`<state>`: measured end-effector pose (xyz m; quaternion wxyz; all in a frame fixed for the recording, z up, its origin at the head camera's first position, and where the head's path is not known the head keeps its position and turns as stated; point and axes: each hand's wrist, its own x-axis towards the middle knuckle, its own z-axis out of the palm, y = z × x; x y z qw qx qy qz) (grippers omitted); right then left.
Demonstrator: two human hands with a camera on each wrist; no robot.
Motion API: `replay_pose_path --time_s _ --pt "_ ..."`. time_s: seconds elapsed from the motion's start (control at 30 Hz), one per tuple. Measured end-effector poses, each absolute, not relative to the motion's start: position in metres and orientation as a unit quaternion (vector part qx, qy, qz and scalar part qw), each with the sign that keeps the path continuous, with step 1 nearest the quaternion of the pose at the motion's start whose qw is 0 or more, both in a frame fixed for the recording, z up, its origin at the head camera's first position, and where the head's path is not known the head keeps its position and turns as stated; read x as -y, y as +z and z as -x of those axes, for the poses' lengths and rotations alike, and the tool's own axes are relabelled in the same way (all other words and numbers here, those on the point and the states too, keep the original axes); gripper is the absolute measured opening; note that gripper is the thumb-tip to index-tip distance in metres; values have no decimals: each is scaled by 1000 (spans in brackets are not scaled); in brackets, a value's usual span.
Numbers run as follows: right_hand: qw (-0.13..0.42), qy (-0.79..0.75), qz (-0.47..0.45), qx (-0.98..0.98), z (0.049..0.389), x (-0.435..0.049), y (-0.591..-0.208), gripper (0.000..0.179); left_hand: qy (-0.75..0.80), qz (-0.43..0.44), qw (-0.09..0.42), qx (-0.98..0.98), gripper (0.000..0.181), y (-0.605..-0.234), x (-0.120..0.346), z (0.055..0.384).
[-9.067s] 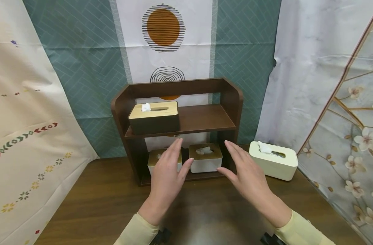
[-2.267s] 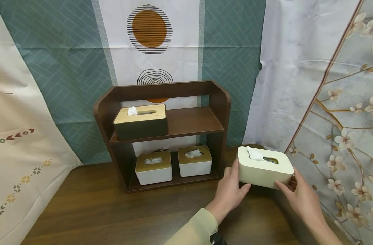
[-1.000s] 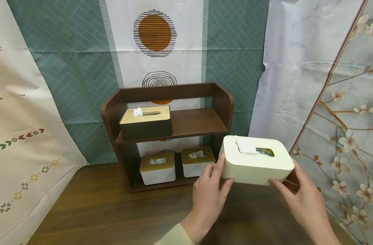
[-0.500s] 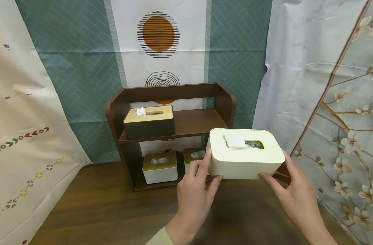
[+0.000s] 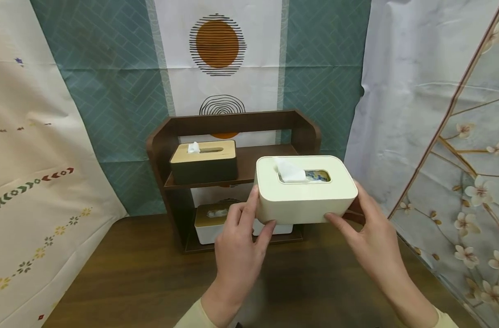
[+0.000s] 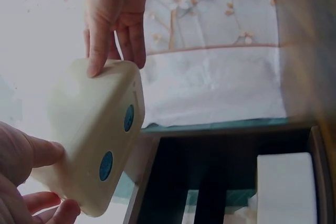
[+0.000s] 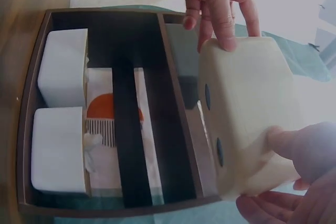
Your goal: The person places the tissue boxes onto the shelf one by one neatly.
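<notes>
Both hands carry a cream tissue box (image 5: 302, 205) in the air before the right half of a dark brown two-tier shelf (image 5: 233, 120). A white tissue pokes from its top slot. My left hand (image 5: 239, 246) grips its left end, thumb on the front face. At the right end, my right hand (image 5: 370, 237) holds it, thumb low on the front and fingers behind, partly hidden. Round dark pads show on the box's underside (image 6: 118, 140) in the left wrist view. A black tissue box (image 5: 204, 171) with a wooden lid stands on the upper tier's left side.
On the lower tier are two white tissue boxes with wooden lids: the left one (image 5: 206, 233) is partly behind my left hand, the right one (image 5: 282, 228) mostly behind the cream box. Patterned cloths hang behind and at both sides of the wooden table (image 5: 130, 273).
From the table right of the shelf, the cream tissue box has been picked up by both hands. It has moved left and upward, now covering part of the shelf's right side.
</notes>
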<state>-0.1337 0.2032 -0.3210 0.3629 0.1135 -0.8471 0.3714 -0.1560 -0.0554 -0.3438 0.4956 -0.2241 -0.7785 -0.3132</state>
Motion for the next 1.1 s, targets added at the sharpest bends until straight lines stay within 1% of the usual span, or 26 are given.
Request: replay_pose_path --time_s 0.33,0.63,0.9,1.1 --pt "365 386 -144 835 161 -188 -307 95 -319 210 492 783 88 -327 68 169" --pt "355 390 -145 837 191 -180 -299 87 -323 199 479 792 84 -312 74 192" --pt "341 408 -145 834 210 -176 -291 86 -327 189 458 805 83 -305 74 213" --pt "336 405 -139 839 222 -177 -292 86 -327 180 452 810 79 -303 73 224"
